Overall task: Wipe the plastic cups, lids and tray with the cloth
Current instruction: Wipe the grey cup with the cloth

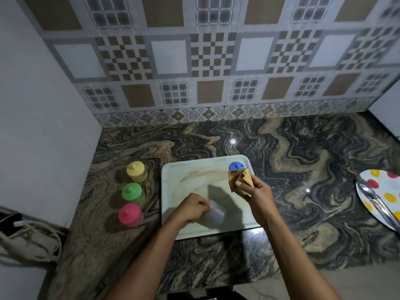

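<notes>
Above the pale tray [173,176] on a marbled counter [303,169]: left hand [190,207] clasping a clear lidless cup [215,213], tipped sideways; right hand [254,189] bunching the tan cloth [238,179], raised beside the blue lid [236,166]. Likely light, thin-walled, slippery plastic, best gripped round the body. Forearms angled inward, wrists bent. Three lidded cups [133,194] lined up left of the tray.

A single head-worn wide-angle view looks forward and steeply down, close over the swirled dark marble surface [303,169], facing the patterned tiled wall [207,61].
</notes>
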